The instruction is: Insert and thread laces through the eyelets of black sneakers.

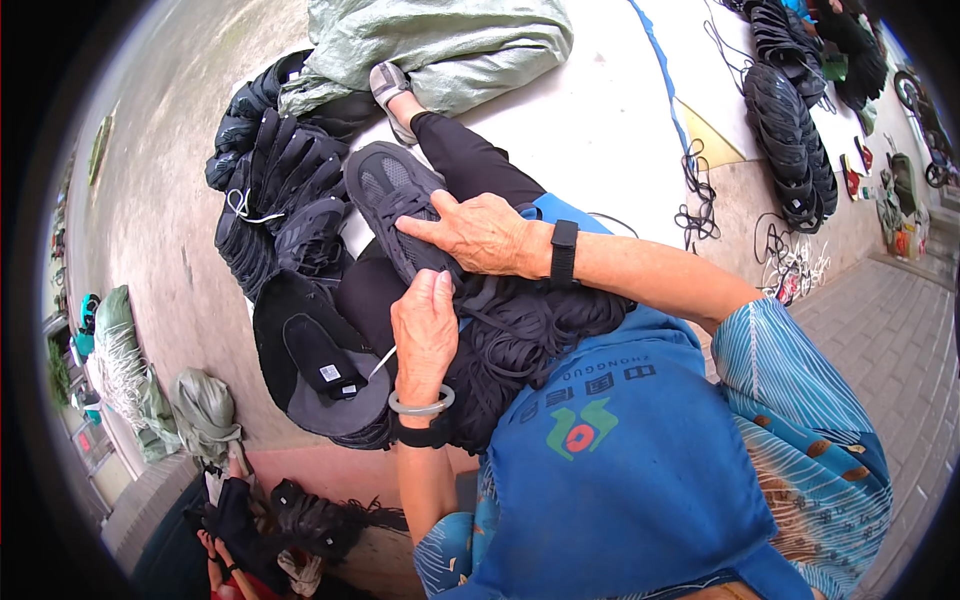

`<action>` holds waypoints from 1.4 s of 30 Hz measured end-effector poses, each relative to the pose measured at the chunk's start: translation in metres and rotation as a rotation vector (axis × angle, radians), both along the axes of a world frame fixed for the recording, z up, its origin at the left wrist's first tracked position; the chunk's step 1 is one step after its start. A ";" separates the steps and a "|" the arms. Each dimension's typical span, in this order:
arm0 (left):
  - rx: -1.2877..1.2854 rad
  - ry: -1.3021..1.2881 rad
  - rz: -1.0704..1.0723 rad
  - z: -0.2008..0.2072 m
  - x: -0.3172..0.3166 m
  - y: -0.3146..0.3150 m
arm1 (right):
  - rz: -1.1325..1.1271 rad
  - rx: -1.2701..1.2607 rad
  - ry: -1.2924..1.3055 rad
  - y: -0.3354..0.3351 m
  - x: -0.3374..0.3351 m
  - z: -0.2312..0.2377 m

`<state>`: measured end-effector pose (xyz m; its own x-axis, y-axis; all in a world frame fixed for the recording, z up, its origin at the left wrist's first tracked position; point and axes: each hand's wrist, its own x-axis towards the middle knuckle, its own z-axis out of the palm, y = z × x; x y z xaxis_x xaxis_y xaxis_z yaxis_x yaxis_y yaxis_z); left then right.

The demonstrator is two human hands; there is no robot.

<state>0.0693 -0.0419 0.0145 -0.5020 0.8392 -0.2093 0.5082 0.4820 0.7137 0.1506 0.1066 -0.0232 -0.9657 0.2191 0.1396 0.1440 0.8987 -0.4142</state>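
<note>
A dark grey sneaker (pixel 385 185) with mesh panels rests across my lap, its toe pointing away. My right hand (pixel 485 235) grips it from the right, with thumb and index finger spread over its upper. At the near end of the sneaker, my left hand (pixel 425 325) is closed in a pinch. A thin whitish stick (pixel 383 362) pokes out beneath that palm; its other end is hidden by the hand. Loose dark shoelaces (pixel 540 325) lie heaped on my blue apron (pixel 620 460), just nearer than the sneaker.
Stacked black shoe uppers (pixel 290 170) stand at the left, and a large black shoe-like piece (pixel 325 370) lies nearer. A pale green sack (pixel 450 40) lies ahead. At the right is another row of dark shoes (pixel 790 150). Another person's hands (pixel 215 550) show at the lower left.
</note>
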 end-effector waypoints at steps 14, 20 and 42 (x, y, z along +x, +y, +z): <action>-0.025 -0.531 0.022 0.027 0.012 0.003 | -0.292 -1.914 -0.214 0.000 0.004 0.014; 0.104 0.148 0.248 -0.005 -0.037 0.028 | -0.333 -1.747 -0.345 0.004 0.005 0.026; -0.060 0.484 -0.046 0.000 -0.062 0.049 | -0.214 -1.619 -0.374 0.008 0.003 0.024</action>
<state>0.0069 0.0068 0.0150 -0.5161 0.8565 -0.0100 0.7968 0.4844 0.3613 0.1534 0.1142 0.0004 -0.8270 0.0204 -0.5618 0.4973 -0.4395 -0.7480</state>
